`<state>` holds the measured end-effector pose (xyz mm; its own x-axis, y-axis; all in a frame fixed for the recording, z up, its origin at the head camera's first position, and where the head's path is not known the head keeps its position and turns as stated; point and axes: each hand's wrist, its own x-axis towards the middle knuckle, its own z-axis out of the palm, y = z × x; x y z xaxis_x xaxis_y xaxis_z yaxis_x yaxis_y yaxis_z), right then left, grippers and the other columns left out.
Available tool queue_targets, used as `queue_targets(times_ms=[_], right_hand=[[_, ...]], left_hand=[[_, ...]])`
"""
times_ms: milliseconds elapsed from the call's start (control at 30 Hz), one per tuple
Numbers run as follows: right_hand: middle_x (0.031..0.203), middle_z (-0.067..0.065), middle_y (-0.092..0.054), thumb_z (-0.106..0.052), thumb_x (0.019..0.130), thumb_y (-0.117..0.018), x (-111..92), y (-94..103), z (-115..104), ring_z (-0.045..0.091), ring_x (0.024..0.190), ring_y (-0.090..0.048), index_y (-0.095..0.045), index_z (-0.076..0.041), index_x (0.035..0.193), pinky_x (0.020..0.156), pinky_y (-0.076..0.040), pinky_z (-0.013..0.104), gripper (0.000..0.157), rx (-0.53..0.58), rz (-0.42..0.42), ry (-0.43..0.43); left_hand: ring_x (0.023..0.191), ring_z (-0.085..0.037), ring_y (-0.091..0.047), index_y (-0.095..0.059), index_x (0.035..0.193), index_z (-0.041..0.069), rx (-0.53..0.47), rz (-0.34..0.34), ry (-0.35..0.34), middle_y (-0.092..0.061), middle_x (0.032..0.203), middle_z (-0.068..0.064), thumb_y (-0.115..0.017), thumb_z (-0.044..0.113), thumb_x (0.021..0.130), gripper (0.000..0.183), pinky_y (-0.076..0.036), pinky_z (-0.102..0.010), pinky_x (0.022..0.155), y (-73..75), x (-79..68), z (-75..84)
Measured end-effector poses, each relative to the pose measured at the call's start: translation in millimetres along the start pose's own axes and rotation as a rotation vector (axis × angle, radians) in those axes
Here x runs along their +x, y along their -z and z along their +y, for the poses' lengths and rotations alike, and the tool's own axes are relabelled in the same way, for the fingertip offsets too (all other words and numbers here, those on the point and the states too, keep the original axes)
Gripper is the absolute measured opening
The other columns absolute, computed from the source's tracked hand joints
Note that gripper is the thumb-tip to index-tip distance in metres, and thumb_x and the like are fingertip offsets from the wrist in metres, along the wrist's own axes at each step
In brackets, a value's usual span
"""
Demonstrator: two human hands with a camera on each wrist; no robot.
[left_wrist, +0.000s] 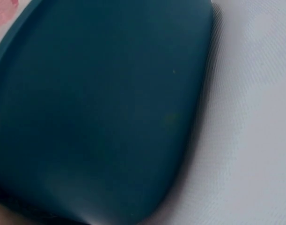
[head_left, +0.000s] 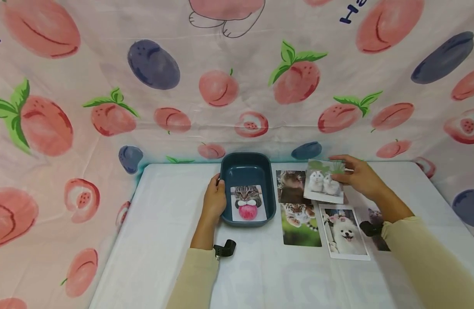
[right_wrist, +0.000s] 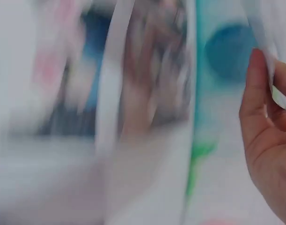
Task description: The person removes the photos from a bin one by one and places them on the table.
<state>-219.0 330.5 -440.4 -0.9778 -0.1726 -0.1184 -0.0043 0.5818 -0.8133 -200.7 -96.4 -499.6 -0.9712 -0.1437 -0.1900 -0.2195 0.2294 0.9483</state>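
My left hand grips the left side of a dark blue rectangular tray; its outer wall fills much of the left wrist view. Inside the tray lies a photo card of a tabby cat with a pink ball. Between thumb and fingers, my right hand pinches a photo card of two white cats, held above other cards right of the tray. The right wrist view is blurred, but the held card's thin edge shows between the fingers.
Right of the tray lie a dark brown animal photo, a tiger cub photo, a white dog photo and a kitten photo, partly hidden by the right wrist. A fruit-patterned cloth hangs behind the white table.
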Motion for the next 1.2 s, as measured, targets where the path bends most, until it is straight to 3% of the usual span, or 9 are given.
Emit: queue_targets(times_ms=[167, 267, 433, 533, 633, 700, 767, 967, 1200], right_hand=[[0.140, 0.029, -0.044, -0.036, 0.096, -0.073, -2, 40.6, 43, 0.026, 0.111, -0.060, -0.043, -0.011, 0.153, 0.077, -0.060, 0.023, 0.069, -0.082, 0.086, -0.086], [0.156, 0.034, -0.030, -0.037, 0.097, -0.070, 0, 58.5, 57, 0.043, 0.131, -0.044, -0.045, -0.010, 0.153, 0.076, -0.059, 0.022, 0.067, -0.126, 0.073, -0.121], [0.155, 0.037, -0.026, -0.037, 0.098, -0.069, 3, 77.0, 72, 0.049, 0.135, -0.035, -0.037, -0.011, 0.158, 0.072, -0.053, 0.016, 0.073, -0.168, 0.046, -0.156], [0.152, 0.039, -0.028, -0.037, 0.098, -0.070, 4, 81.0, 80, 0.052, 0.136, -0.033, -0.031, -0.012, 0.160, 0.077, -0.052, 0.021, 0.078, -0.209, 0.043, -0.174], [0.152, 0.040, -0.028, -0.036, 0.097, -0.070, 3, 80.6, 88, 0.056, 0.138, -0.030, -0.027, -0.011, 0.161, 0.090, -0.055, 0.045, 0.081, -0.239, 0.035, -0.194], [0.150, 0.040, -0.030, -0.038, 0.097, -0.070, 2, 78.7, 94, 0.057, 0.137, -0.031, -0.025, -0.012, 0.162, 0.095, -0.048, 0.063, 0.083, -0.268, 0.038, -0.204], [0.149, 0.039, -0.032, -0.038, 0.097, -0.071, 2, 76.2, 98, 0.058, 0.136, -0.032, -0.023, -0.013, 0.163, 0.098, -0.042, 0.072, 0.085, -0.295, 0.045, -0.208], [0.143, 0.038, -0.040, -0.034, 0.096, -0.073, 0, 70.1, 106, 0.057, 0.128, -0.042, -0.024, -0.010, 0.162, 0.094, -0.042, 0.073, 0.086, -0.390, 0.087, -0.188], [0.148, 0.039, -0.039, -0.036, 0.091, -0.077, -4, 68.6, 104, 0.057, 0.126, -0.045, -0.027, -0.004, 0.160, 0.093, -0.043, 0.073, 0.091, -0.426, 0.161, -0.216]], left_hand=[[0.151, -0.030, -0.036, -0.034, 0.160, 0.015, -0.005, 0.006, 0.003, -0.038, 0.164, -0.010, -0.037, 0.034, 0.112, 0.052, -0.028, -0.052, 0.125, 4.8, -1.0, 0.2], [0.151, -0.030, -0.036, -0.034, 0.160, 0.016, -0.008, 0.010, 0.008, -0.038, 0.164, -0.009, -0.037, 0.033, 0.112, 0.051, -0.028, -0.052, 0.124, 7.1, -2.7, 0.4], [0.151, -0.030, -0.037, -0.034, 0.160, 0.016, -0.007, 0.017, 0.011, -0.038, 0.164, -0.009, -0.038, 0.034, 0.112, 0.051, -0.029, -0.052, 0.124, 6.4, -4.7, 1.3], [0.150, -0.029, -0.037, -0.034, 0.160, 0.017, -0.012, 0.013, 0.014, -0.039, 0.163, -0.009, -0.038, 0.035, 0.111, 0.052, -0.029, -0.052, 0.124, 3.8, -4.7, 2.1], [0.150, -0.029, -0.038, -0.035, 0.160, 0.017, -0.013, 0.006, 0.018, -0.039, 0.163, -0.008, -0.038, 0.036, 0.111, 0.052, -0.030, -0.052, 0.124, 0.9, -4.4, 2.5], [0.150, -0.029, -0.038, -0.035, 0.159, 0.017, -0.012, 0.002, 0.020, -0.039, 0.163, -0.008, -0.038, 0.036, 0.111, 0.052, -0.030, -0.052, 0.124, -0.8, -4.4, 2.3], [0.150, -0.030, -0.039, -0.035, 0.159, 0.017, -0.010, 0.002, 0.016, -0.040, 0.163, -0.009, -0.038, 0.036, 0.111, 0.052, -0.030, -0.052, 0.123, -2.1, -4.4, 1.9], [0.149, -0.031, -0.039, -0.036, 0.159, 0.015, -0.013, -0.003, 0.008, -0.040, 0.162, -0.010, -0.039, 0.033, 0.111, 0.051, -0.030, -0.052, 0.124, -3.2, -8.7, 4.2], [0.149, -0.031, -0.039, -0.034, 0.160, 0.016, -0.006, -0.010, -0.004, -0.039, 0.163, -0.010, -0.038, 0.033, 0.112, 0.051, -0.030, -0.053, 0.124, -4.7, -9.3, 6.9]])
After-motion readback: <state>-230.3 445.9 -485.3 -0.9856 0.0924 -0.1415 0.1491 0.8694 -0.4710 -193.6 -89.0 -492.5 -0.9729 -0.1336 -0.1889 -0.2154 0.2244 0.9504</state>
